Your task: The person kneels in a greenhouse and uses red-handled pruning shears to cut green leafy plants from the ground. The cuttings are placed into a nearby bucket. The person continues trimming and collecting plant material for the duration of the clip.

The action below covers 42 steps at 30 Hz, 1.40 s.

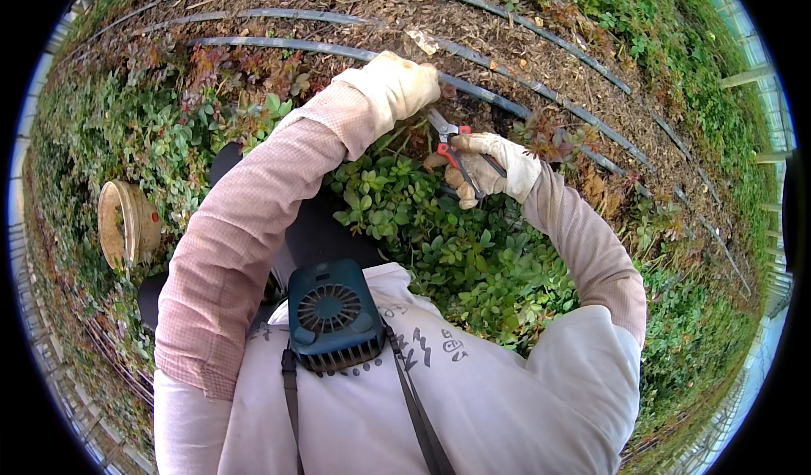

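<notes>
My left hand [403, 87], in a pale cloth glove, is curled in a fist over a black drip pipe at the bed's edge. Its fingertips face away, and whether they pinch a stem is hidden. Just below and to the right, my right hand [491, 164] wears a soiled glove and grips red-and-grey pruning shears [447, 134]. The blades point up and left, close under the left hand, among thin green stems [399, 139]. Leafy green plants [405, 196], which look like roses, grow right below both hands.
Several drip pipes [317, 47] run across the mulched soil [570, 63]. A dirty plastic bucket [130, 221] lies tilted among foliage at left. A portable fan [332, 313] hangs on straps at my chest. Dense plants [703, 76] and greenhouse framing [751, 76] stand at right.
</notes>
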{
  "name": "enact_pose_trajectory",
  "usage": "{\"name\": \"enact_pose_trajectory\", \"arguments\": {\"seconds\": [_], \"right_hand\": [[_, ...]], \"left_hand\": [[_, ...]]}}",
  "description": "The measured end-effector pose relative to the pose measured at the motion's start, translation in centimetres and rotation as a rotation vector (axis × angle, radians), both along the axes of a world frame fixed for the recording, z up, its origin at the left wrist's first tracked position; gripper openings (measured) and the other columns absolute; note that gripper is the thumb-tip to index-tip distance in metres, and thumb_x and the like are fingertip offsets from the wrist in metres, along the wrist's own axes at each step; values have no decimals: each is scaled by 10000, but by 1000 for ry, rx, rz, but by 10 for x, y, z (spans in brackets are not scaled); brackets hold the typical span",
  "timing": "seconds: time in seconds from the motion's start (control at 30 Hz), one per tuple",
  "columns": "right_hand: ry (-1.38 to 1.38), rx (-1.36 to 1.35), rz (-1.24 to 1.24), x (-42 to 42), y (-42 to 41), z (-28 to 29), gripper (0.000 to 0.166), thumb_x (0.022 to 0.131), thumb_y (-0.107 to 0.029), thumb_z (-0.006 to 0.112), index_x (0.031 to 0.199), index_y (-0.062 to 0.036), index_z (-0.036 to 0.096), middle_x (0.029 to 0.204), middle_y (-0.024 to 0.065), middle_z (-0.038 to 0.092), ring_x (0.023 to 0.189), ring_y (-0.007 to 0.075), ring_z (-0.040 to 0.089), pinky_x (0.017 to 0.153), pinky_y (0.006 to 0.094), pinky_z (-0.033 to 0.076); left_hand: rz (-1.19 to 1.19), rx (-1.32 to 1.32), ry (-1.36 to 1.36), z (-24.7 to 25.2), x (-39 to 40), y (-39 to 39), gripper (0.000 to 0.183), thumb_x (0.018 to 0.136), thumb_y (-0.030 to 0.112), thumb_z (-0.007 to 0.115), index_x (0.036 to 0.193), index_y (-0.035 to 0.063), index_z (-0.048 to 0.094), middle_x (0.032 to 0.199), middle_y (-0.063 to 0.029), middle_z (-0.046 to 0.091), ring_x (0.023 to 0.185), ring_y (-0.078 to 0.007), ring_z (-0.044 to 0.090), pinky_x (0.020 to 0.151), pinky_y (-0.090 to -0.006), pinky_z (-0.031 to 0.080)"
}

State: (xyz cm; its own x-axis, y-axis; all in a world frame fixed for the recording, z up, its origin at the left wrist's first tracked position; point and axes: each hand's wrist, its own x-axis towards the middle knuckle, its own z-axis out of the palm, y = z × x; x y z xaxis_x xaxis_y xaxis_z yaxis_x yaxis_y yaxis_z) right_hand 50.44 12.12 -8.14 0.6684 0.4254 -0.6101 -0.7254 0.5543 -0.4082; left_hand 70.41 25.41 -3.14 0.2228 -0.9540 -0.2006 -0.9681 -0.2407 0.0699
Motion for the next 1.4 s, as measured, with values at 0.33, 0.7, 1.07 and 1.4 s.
{"name": "enact_pose_trajectory", "arguments": {"seconds": [0.33, 0.7, 1.07, 1.4], "right_hand": [[-73, -208, -32, -15, 16, -2, 475, 1032, -420, 506, 1144, 25, 630, 652, 20, 578, 491, 163, 515, 460, 339, 418], [-41, -56, -93, 5, 25, -1, 553, 1027, -462, 529, 1204, 58, 595, 688, 55, 609, 559, 207, 598, 501, 368, 458], [12, -382, 194, -46, 40, 49, 450, 1032, -436, 544, 1105, -3, 642, 579, -8, 556, 425, 130, 499, 389, 293, 398], [42, -277, -33, -57, 89, 23, 503, 995, -443, 618, 1167, 29, 589, 747, 111, 658, 619, 243, 672, 586, 410, 581]], "left_hand": [[54, 107, 69, 15, -10, -2, 375, 970, 314, 497, 1186, 87, 703, 1107, -170, 733, 1046, -306, 716, 930, -409, 542], [11, 41, 49, 6, -2, 1, 340, 971, 261, 499, 1161, 47, 682, 1081, -175, 739, 1012, -318, 726, 878, -429, 561], [25, -211, -63, 19, 7, 17, 121, 916, 142, 629, 1011, 149, 703, 896, -63, 669, 805, -280, 730, 708, -393, 581], [1009, -1818, 735, 125, 125, 303, 443, 1006, 249, 637, 1385, 39, 549, 1364, -184, 610, 922, -194, 693, 699, -312, 606]]}}
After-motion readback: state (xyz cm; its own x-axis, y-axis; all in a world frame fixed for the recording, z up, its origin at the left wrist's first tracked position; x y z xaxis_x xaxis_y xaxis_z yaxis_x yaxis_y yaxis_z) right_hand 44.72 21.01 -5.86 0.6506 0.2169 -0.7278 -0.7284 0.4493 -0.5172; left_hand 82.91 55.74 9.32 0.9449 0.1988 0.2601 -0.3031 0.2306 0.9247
